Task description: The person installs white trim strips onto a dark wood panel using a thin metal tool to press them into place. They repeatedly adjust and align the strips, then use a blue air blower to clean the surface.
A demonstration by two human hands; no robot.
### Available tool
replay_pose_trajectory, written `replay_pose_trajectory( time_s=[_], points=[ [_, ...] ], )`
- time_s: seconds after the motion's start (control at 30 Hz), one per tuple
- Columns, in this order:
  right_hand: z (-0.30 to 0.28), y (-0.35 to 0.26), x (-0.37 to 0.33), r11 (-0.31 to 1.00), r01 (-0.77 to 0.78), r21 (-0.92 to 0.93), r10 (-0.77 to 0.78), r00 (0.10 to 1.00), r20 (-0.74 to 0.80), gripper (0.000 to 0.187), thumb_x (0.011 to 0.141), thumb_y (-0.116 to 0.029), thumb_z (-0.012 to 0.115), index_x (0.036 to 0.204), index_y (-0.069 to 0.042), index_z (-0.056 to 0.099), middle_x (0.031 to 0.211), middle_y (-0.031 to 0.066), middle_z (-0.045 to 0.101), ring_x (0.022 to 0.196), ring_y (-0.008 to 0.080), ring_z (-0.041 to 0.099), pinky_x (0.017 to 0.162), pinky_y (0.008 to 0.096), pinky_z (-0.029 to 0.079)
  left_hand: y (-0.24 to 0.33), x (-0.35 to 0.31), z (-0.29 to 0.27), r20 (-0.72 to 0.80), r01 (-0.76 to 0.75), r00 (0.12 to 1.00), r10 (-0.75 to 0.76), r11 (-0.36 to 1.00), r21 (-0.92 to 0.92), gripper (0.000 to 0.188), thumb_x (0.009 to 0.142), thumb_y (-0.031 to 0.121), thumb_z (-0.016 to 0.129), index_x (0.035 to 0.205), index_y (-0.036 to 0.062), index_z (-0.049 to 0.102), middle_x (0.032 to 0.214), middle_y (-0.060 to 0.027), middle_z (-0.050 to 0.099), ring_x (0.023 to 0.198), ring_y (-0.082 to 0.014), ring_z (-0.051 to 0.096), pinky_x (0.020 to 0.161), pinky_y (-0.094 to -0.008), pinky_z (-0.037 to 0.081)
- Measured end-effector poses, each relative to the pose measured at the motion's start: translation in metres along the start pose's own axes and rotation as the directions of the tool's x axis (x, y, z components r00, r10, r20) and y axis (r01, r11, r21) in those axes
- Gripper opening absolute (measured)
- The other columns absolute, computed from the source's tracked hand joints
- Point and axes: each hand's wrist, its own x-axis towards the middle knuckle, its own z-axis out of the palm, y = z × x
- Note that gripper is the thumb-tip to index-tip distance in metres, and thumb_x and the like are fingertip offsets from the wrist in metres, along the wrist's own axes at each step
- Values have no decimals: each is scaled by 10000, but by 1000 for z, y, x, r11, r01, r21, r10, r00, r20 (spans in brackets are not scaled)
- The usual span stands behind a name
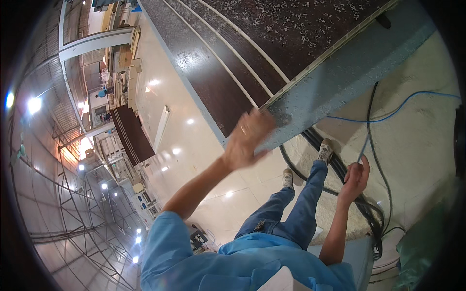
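A dark brown panel (213,72) with pale parallel grooves or strips lies on a grey-blue table (340,72). My left hand (250,138) is over the panel's near corner, thumb apart and fingers stretched out. Motion blurs those fingertips, so whether they touch the panel is unclear. Down to the right, off the table's edge, my right hand (356,179) is closed around a thin blue hose (364,147). Whatever else sits inside that fist is hidden. Pale curly shavings (310,19) are scattered over the panel's far part.
Thick black cables (335,167) run along the floor beside my feet. A thin blue line (403,106) and a black cable (373,116) cross the floor at right. Another dark panel (131,133) and stacked boards stand further off at left. Green fabric (424,247) is at lower right.
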Motion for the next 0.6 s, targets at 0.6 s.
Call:
replay_pose_trajectory(
  time_s=[0.6],
  points=[
    [158,-112,-22,945,292,-145,-107,699,707,139,992,-63,633,1114,1,656,659,71,619,576,113,593,577,277,473,-17,37,-16,-306,496,686,-660,732,-467,834,831,336,823,1494,43,409,1607,-194,345,1516,-390,256,1226,-512,215]
  ],
)
